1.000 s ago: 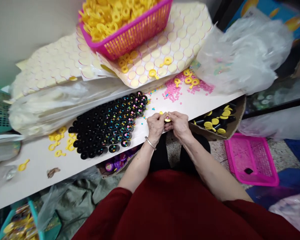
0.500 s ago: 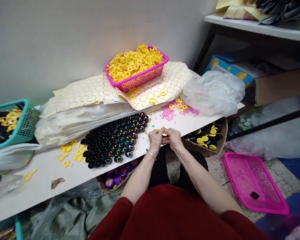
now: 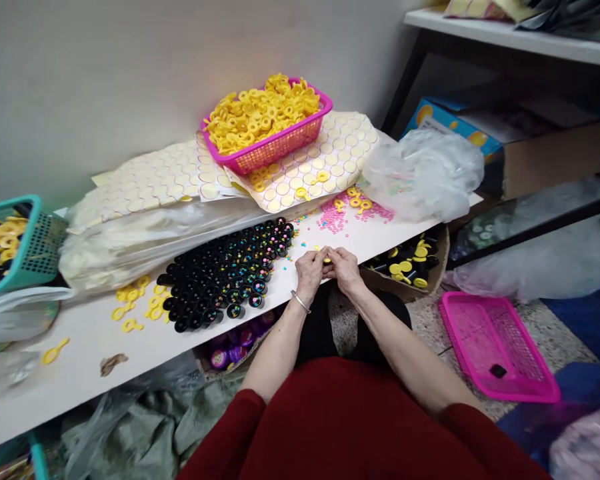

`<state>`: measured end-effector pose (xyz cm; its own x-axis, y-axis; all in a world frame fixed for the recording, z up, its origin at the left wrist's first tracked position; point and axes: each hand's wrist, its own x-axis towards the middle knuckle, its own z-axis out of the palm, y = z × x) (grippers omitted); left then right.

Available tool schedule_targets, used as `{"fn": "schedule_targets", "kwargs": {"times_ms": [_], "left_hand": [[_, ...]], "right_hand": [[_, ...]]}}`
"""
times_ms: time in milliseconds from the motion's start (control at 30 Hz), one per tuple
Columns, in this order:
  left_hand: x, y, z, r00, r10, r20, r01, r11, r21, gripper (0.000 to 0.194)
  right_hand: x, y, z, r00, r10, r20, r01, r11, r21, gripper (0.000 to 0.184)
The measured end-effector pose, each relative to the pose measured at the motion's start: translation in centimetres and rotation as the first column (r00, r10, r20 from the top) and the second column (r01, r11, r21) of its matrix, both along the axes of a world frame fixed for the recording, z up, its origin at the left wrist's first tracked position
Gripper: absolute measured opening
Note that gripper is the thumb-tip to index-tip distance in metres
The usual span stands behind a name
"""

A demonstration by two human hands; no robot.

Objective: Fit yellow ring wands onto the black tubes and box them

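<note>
My left hand (image 3: 310, 270) and my right hand (image 3: 346, 268) meet at the front edge of the white table (image 3: 145, 347), fingers pinched together on one small yellow ring cap (image 3: 327, 259) that barely shows between them. A bracelet circles my left wrist. Just left of my hands stands a block of several black tubes (image 3: 225, 273) filled with coloured beads. Loose pink beads (image 3: 337, 217) and a few yellow caps lie behind my hands.
A pink basket (image 3: 275, 147) heaped with yellow caps sits on sticker sheets (image 3: 340, 157) at the back. A teal basket (image 3: 27, 243) stands far left, a clear plastic bag (image 3: 425, 173) right. A cardboard box of capped tubes (image 3: 413, 263) and a flat pink basket (image 3: 495, 347) lie below.
The view has pulled back and tilted up, showing the wall, shelf and teal basket. My hands stay joined on the yellow cap at the table edge.
</note>
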<state>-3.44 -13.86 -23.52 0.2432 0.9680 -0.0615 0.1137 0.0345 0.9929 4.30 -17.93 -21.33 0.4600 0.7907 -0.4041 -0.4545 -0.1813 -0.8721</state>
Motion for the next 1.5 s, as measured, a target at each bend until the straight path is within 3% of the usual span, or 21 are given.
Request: {"fn": "schedule_targets", "kwargs": {"times_ms": [133,333,433,567,700,867,1033,1167,1500], "left_hand": [[-1.3,-0.9,0.4,0.97,-0.243,-0.02,0.242,0.951,0.194,0.017],[-1.7,-4.2,1.1,0.978,-0.192,-0.08,0.207,0.939,0.274,0.023],[-2.0,-5.7,1.8,0.946,-0.324,0.007,0.309,0.908,0.281,0.03],[-2.3,-6.9,2.4,0.817,-0.571,0.083,0.514,0.785,0.346,0.04],[-2.3,-7.7,2.8,0.726,-0.686,-0.041,0.641,0.655,0.4,0.04],[-2.3,-8.4,3.0,0.67,-0.73,-0.136,0.698,0.557,0.451,0.041],[-1.8,-9.1,2.9,0.644,-0.729,-0.232,0.732,0.499,0.464,0.038],[-1.1,-9.5,2.9,0.622,-0.738,-0.26,0.741,0.447,0.501,0.033],[-1.1,-10.1,2.9,0.644,-0.714,-0.276,0.732,0.469,0.495,0.033]], "right_hand": [[-0.3,-0.9,0.8,0.989,-0.074,-0.125,0.079,0.996,0.038,0.016],[-0.4,-6.0,2.5,0.963,-0.065,-0.261,0.095,0.99,0.104,0.019],[0.8,-8.7,2.6,0.973,-0.036,-0.228,0.058,0.994,0.091,0.026],[2.6,-10.7,1.8,0.961,0.028,-0.276,-0.02,0.999,0.032,0.03],[3.4,-11.6,1.3,0.9,0.204,-0.386,-0.168,0.978,0.126,0.032],[4.3,-13.3,1.3,0.892,0.363,-0.269,-0.318,0.927,0.197,0.039],[5.1,-14.8,1.3,0.924,0.38,-0.041,-0.367,0.912,0.184,0.037],[5.4,-15.6,1.2,0.918,0.395,0.014,-0.39,0.899,0.197,0.038],[6.0,-16.0,0.8,0.865,0.497,0.073,-0.5,0.838,0.22,0.043]]}}
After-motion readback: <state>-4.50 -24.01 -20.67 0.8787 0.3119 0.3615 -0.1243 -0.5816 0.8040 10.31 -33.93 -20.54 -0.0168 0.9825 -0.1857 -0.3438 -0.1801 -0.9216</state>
